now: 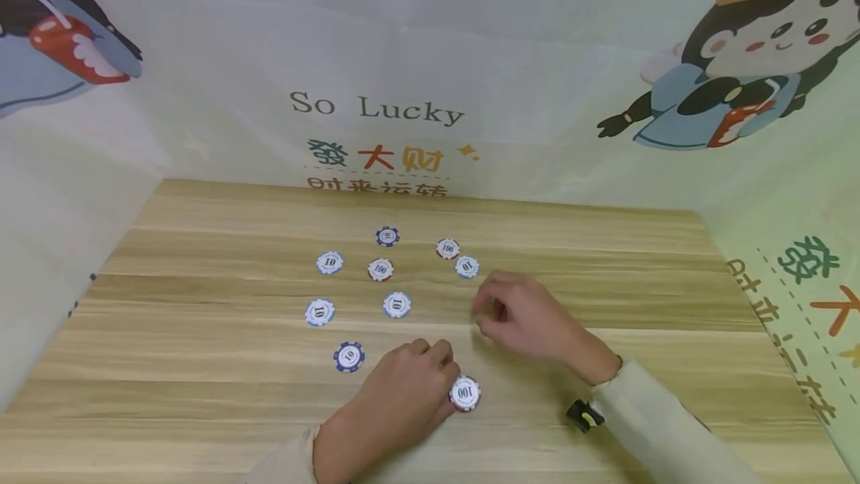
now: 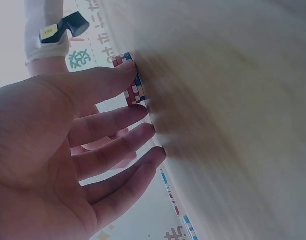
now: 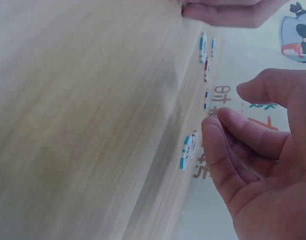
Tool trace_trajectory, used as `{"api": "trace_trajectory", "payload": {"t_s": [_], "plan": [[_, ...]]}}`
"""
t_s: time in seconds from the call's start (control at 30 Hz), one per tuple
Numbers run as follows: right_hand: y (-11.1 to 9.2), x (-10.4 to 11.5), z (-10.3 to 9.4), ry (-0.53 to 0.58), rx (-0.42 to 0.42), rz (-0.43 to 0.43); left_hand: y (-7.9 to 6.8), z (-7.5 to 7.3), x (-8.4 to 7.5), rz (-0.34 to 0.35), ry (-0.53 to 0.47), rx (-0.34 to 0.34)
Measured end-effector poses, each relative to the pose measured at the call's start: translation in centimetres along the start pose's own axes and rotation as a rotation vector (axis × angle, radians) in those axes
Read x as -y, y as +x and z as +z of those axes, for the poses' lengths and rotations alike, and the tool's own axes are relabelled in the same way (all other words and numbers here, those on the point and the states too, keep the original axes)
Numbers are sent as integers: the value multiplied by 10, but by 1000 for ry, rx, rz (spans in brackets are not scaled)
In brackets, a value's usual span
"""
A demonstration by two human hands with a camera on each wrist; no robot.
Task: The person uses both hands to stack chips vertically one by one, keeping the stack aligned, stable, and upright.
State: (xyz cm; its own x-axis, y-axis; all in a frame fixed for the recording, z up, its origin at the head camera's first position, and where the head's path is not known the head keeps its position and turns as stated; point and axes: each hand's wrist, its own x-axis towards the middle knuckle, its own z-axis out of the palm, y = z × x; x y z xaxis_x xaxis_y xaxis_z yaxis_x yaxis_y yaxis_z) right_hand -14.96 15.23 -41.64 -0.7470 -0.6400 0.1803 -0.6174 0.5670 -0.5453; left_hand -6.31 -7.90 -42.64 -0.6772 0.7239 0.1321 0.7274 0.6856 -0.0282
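My left hand (image 1: 410,394) rests on the table and holds a short stack of poker chips (image 1: 465,393) at its side, topped by a white-faced chip marked 100. In the left wrist view, red and blue chip edges (image 2: 134,95) show beside the thumb and index finger. My right hand (image 1: 527,316) hovers farther right with bent fingers and a gap between thumb and fingertips, holding nothing. Just beyond its fingertips lie a light-blue-edged 10 chip (image 1: 466,267) and a red-edged 100 chip (image 1: 447,249), side by side. A dark-blue-edged 10 chip (image 1: 349,356) lies left of my left hand.
More chips lie flat and spread apart: a 100 chip (image 1: 380,270), a dark blue chip (image 1: 387,236), and light blue 10 chips (image 1: 397,305) around them. Printed cloth walls (image 1: 403,43) border the wooden table (image 1: 201,409) at the back and sides.
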Motion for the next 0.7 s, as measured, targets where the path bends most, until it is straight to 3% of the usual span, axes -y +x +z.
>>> {"api": "trace_trajectory", "payload": {"t_s": [0.27,0.7], "plan": [[18,-12,3,-59,-28,40,0,4,0,8,6,-28],[43,-27,5,-101,-35,156,0,2,0,16,32,-9]]}}
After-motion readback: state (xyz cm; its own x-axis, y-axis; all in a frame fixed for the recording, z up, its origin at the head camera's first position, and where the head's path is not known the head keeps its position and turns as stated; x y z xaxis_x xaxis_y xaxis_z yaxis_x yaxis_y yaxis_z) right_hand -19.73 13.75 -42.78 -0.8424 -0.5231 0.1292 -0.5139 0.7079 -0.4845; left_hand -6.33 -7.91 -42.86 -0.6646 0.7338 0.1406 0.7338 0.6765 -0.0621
